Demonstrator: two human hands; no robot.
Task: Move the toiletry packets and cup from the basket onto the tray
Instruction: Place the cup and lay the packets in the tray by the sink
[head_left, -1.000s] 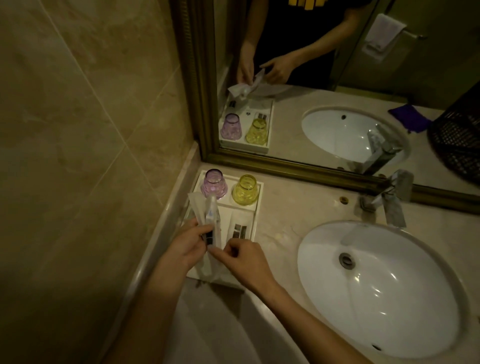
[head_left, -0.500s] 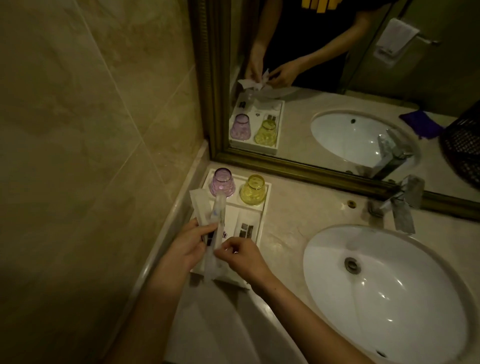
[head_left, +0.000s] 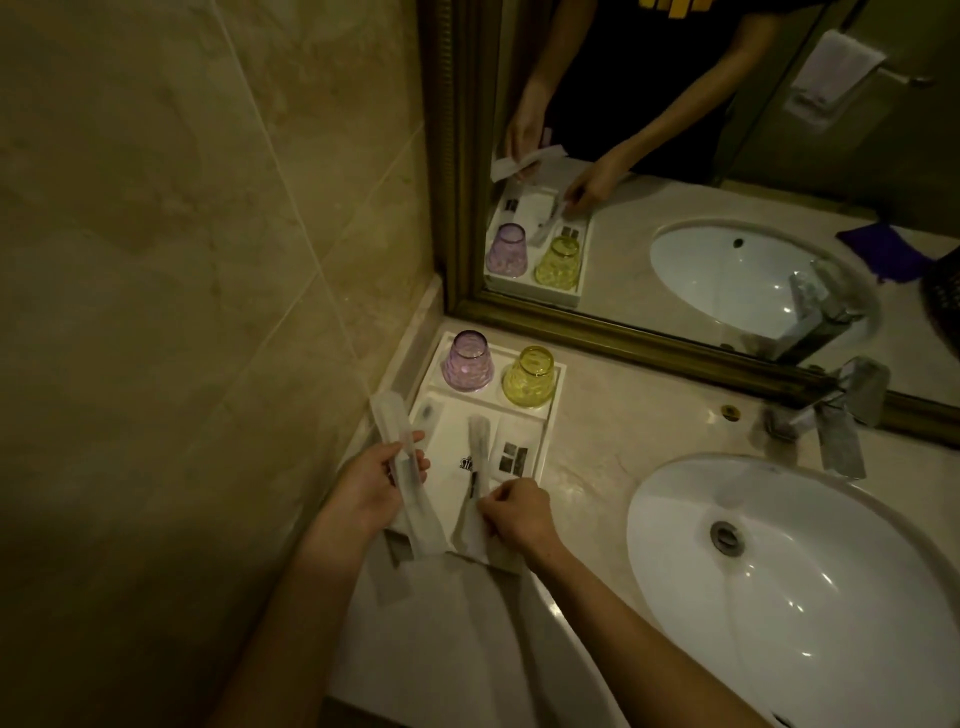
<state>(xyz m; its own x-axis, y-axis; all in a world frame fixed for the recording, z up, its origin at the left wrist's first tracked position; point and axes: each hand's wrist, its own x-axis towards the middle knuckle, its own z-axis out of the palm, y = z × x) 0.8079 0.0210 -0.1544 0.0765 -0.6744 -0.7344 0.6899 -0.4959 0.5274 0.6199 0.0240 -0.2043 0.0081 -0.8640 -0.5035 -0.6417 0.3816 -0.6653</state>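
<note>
A white tray (head_left: 554, 410) sits in the counter's left corner by the mirror. A purple cup (head_left: 467, 362) and a yellow cup (head_left: 530, 377) stand upside down in its far section. Flat white packets (head_left: 511, 452) lie in the near section. My left hand (head_left: 371, 486) grips a long clear toiletry packet (head_left: 397, 441) over the tray's left edge. My right hand (head_left: 514, 512) pinches the near end of a second long packet (head_left: 477, 454) that lies down the tray's middle. The basket (head_left: 945, 296) shows only as a dark mesh reflection at the mirror's right edge.
A white oval sink (head_left: 789, 587) fills the counter to the right, with a chrome tap (head_left: 836, 415) behind it. A gold-framed mirror (head_left: 597, 332) rises behind the tray and a tiled wall (head_left: 182, 312) stands close on the left. A purple cloth (head_left: 878, 249) appears in the reflection.
The two hands have separated. My right hand has drawn one long packet out of the left hand's bundle and brought it down onto the tray's middle; the left hand stays on the other.
</note>
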